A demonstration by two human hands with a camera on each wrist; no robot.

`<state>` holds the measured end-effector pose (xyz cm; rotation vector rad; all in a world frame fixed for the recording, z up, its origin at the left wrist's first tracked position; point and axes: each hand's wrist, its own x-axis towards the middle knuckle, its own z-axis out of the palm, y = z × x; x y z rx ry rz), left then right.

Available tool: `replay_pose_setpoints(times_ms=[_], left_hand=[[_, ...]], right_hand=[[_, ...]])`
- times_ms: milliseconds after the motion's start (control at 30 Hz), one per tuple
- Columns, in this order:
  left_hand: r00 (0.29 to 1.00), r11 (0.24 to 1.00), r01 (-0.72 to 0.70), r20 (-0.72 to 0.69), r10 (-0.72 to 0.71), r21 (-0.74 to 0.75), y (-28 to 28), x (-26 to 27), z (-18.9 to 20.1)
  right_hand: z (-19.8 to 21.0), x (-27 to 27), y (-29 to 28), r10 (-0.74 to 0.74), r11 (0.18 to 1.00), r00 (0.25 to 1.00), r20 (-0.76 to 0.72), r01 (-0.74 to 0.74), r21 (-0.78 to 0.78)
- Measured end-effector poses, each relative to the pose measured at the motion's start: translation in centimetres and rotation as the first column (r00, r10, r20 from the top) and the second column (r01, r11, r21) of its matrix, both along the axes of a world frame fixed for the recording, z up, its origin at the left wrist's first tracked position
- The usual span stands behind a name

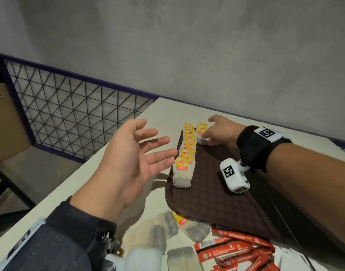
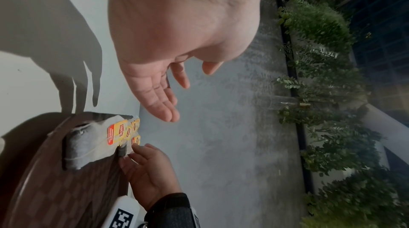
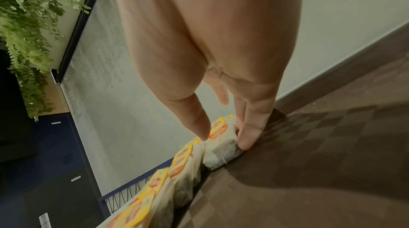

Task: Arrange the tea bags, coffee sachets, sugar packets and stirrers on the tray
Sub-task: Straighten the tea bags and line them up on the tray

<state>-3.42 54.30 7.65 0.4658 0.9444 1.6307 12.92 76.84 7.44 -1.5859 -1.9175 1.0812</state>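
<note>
Item: white paper tea bags with yellow-and-red card tags (image 1: pixel 184 166), stood in an overlapping row along the left edge of the dark brown checker-patterned tray (image 1: pixel 222 200), which lies on the pale table (image 1: pixel 101 173) close to its far edge. One further tea bag of the same kind (image 1: pixel 202 133) stands at the tray's far left corner, just beside the head of the row; the right hand (image 1: pixel 222 130) has it between thumb and fingers, the fingertips (image 3: pixel 247 142) down against the tray beside the pouch. The left hand (image 1: pixel 128 153) hovers over the table left of the row, palm up, fingers spread wide, holding nothing. More loose tea bags (image 1: pixel 162 229) and red coffee sachets (image 1: pixel 236 249) lie in a heap off the tray's near edge. Handling, as judged: very light, soft, easily crushed or torn, and likely to topple when stood on edge; best pinched gently at the pouch's upper sides or the stiff tag, then nudged against its neighbours for support. Sugar packets and stirrers are not in view.
</note>
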Motion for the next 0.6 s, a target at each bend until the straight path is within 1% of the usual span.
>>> replay_pose_setpoints(times_ms=[33,100,233,300,333,400,467,533,600], left_hand=[[1.0,1.0,-0.005,-0.006,0.005,-0.002,0.0,-0.1,0.0],[1.0,1.0,-0.017,-0.015,0.017,-0.012,0.0,-0.4,0.1],[0.999,1.0,-0.017,-0.052,0.016,-0.017,0.2,-1.0,0.0],[0.997,0.999,-0.01,-0.08,0.007,-0.04,0.3,-1.2,-0.3],[0.996,0.999,-0.006,-0.093,0.001,-0.054,0.2,-1.3,-0.4],[0.993,0.998,0.008,-0.116,-0.016,-0.068,0.0,-1.2,-0.5],[0.99,0.998,0.021,-0.14,-0.03,-0.066,-0.2,-1.0,-0.5],[0.987,0.998,0.028,-0.154,-0.036,-0.053,-0.6,-0.8,-0.3],[0.985,0.999,0.038,-0.167,-0.043,-0.03,-1.0,-0.5,-0.1]], right_hand=[[0.2,0.1,-0.3,0.004,1.0,1.0,0.005,-0.004,-0.003],[0.8,0.5,-1.2,0.032,0.999,0.997,0.069,-0.033,0.014],[3.8,2.0,-4.8,0.087,0.987,0.979,0.182,-0.11,0.121],[5.2,2.9,-8.2,0.177,0.961,0.958,0.225,-0.217,0.169],[5.7,3.4,-10.3,0.238,0.947,0.944,0.229,-0.277,0.16],[6.3,4.3,-15.4,0.371,0.903,0.892,0.259,-0.411,0.122],[6.7,5.1,-20.4,0.481,0.838,0.823,0.302,-0.533,0.12],[6.7,5.5,-24.6,0.57,0.779,0.766,0.297,-0.619,0.101],[5.9,5.9,-27.2,0.621,0.737,0.714,0.324,-0.673,0.07]])
